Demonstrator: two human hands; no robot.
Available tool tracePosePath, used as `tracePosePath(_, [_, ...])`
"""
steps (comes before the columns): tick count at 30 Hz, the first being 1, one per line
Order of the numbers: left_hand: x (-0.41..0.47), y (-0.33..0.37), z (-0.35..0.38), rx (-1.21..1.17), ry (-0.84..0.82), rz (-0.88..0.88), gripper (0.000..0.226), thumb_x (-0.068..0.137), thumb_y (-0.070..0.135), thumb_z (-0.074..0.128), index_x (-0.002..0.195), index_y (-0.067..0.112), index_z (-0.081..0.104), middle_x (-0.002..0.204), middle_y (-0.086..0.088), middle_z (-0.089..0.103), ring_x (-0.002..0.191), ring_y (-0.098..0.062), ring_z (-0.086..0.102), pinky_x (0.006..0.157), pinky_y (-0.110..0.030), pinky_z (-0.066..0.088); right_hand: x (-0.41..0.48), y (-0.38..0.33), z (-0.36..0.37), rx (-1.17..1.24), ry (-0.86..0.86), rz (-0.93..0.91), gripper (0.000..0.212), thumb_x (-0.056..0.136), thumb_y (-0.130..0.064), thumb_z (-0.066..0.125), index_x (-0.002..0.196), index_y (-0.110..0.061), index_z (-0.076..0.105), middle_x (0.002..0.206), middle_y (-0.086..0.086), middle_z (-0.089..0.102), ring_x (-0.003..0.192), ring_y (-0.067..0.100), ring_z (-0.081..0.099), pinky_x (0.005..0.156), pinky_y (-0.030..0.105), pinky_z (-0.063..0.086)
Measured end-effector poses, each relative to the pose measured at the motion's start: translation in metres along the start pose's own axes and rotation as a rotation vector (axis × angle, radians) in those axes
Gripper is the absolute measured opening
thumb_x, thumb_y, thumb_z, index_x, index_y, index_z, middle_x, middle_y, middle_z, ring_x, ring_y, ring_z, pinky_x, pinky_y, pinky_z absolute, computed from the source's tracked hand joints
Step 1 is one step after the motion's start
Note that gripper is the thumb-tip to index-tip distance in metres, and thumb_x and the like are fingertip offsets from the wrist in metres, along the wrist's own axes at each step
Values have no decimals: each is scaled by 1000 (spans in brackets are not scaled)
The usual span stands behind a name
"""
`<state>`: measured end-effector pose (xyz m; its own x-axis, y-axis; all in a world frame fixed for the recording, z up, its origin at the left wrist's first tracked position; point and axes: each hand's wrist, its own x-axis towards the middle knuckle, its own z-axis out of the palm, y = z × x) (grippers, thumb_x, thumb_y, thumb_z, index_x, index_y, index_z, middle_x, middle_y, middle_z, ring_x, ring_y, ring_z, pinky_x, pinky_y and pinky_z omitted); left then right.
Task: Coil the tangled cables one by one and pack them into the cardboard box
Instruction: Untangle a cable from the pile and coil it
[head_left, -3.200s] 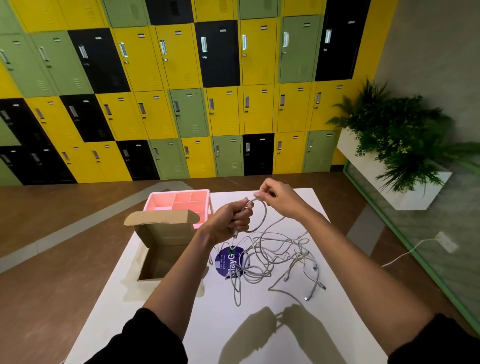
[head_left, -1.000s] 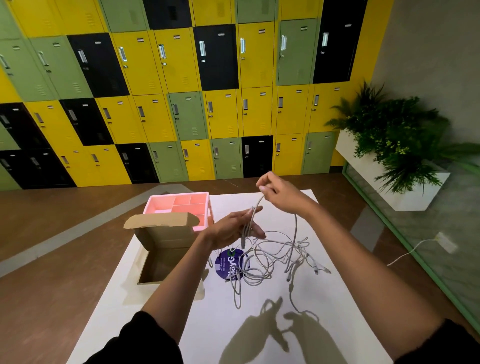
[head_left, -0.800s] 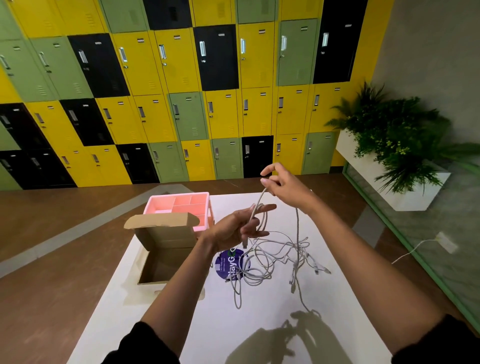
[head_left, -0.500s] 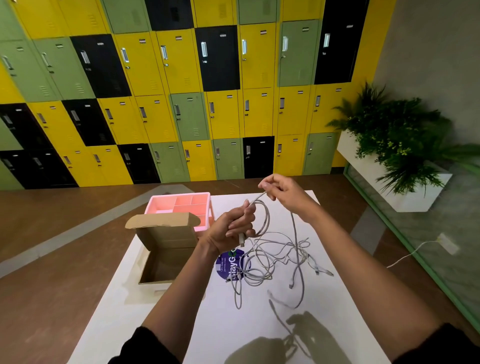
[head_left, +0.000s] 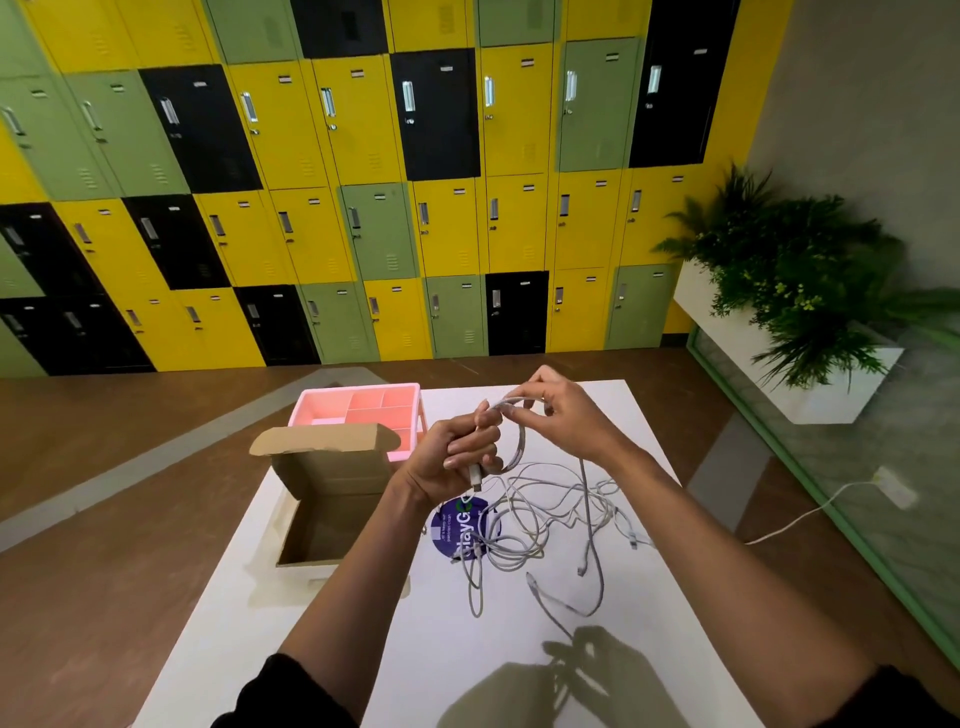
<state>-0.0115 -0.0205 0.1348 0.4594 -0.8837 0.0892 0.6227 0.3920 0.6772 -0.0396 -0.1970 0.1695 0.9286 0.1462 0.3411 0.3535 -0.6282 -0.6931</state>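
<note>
A thin grey cable (head_left: 518, 447) is held up above the white counter (head_left: 415, 665) and is bent into a small loop. One plug end is seen poking out under the left hand (head_left: 452, 457). From the right hand (head_left: 566, 415) the cable runs down to a messy pile of grey cables (head_left: 524, 540) on the counter (the lines cross so much that they cannot be counted). Part of the pile is laid over a round purple sticker (head_left: 457, 525).

The grip of the left hand is closed tight, and its fingers are curled round the loop. The grip of the right hand is narrow. The top of the loop is pinched there between the thumb and the fingertips, just beside the left hand's fingers.

The cardboard box (head_left: 332, 467) is set on the left part of the counter, to the left of the pile. Its lid flap is stood up, so the brown inside is seen. A pink tray (head_left: 358, 408) with little sections is placed just behind the box.
</note>
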Motion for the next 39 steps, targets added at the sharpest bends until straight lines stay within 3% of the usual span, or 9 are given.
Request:
tracePosePath(4, [0, -1, -3, 52, 75, -3, 40, 103, 23, 24, 77, 13, 52, 41, 9, 40, 31, -3, 37, 68, -22, 49, 2, 2, -4, -4, -51, 11, 17, 90, -25, 63, 98, -14, 75, 84, 5, 52, 56, 0, 42, 55, 18, 29])
tracePosePath(8, [-1, -1, -1, 44, 73, 5, 36, 102, 26, 28, 78, 13, 52, 46, 9, 27, 35, -5, 26, 72, -23, 50, 3, 0, -12, 51, -138, 69, 16, 92, -23, 60, 95, -16, 74, 87, 2, 55, 68, 5, 46, 65, 23, 35])
tracePosePath(13, [3, 2, 1, -62, -23, 2, 39, 104, 27, 22, 84, 9, 50, 51, 7, 30, 38, -5, 30, 60, -22, 46, -1, -2, -15, 284, -281, 226, 10, 94, -23, 57, 86, -22, 62, 67, -10, 47, 59, 7, 34, 55, 20, 29])
tracePosePath(17, [6, 5, 1, -95, -87, 40, 44, 104, 29, 15, 90, 6, 50, 54, 4, 34, 42, -7, 34, 55, -23, 45, -7, -2, -8, 319, -378, 261, 8, 95, -13, 56, 88, -17, 58, 73, -5, 58, 58, 9, 36, 52, 19, 30])
tracePosePath(24, [0, 9, 2, 54, 82, 53, 45, 102, 28, 23, 81, 11, 59, 36, 6, 30, 29, -9, 20, 47, -18, 42, -7, 0, -16, 288, -339, 254, 7, 92, -14, 59, 88, -19, 60, 75, -5, 63, 61, 4, 45, 57, 22, 32])
tracePosePath(27, [-2, 9, 2, -1, 64, 12, 42, 103, 27, 23, 80, 12, 54, 42, 8, 25, 31, -7, 22, 47, -19, 42, -9, 2, -16, 338, -356, 261, 7, 93, -22, 58, 87, -19, 60, 77, -2, 63, 59, 9, 36, 54, 21, 30])
tracePosePath(31, [0, 4, -1, -57, -3, -30, 39, 104, 27, 23, 79, 11, 49, 47, 6, 29, 34, -7, 27, 49, -21, 37, -9, 0, -13, 301, -304, 270, 27, 96, -35, 51, 79, -17, 62, 71, -5, 59, 54, 5, 34, 51, 18, 28])
tracePosePath(35, [2, 0, 3, -75, -34, -42, 40, 104, 29, 21, 77, 12, 46, 48, 5, 30, 35, -7, 27, 49, -20, 32, -8, -1, -14, 274, -280, 222, 32, 99, -30, 47, 73, -16, 59, 67, -3, 51, 47, -2, 37, 48, 10, 30])
tracePosePath(39, [4, 1, 4, -54, -19, 6, 37, 103, 27, 27, 77, 12, 48, 46, 6, 28, 33, -7, 26, 46, -19, 35, -8, 6, -16, 315, -292, 256, 30, 97, -37, 48, 79, -19, 63, 68, -5, 51, 58, 7, 35, 53, 19, 28])
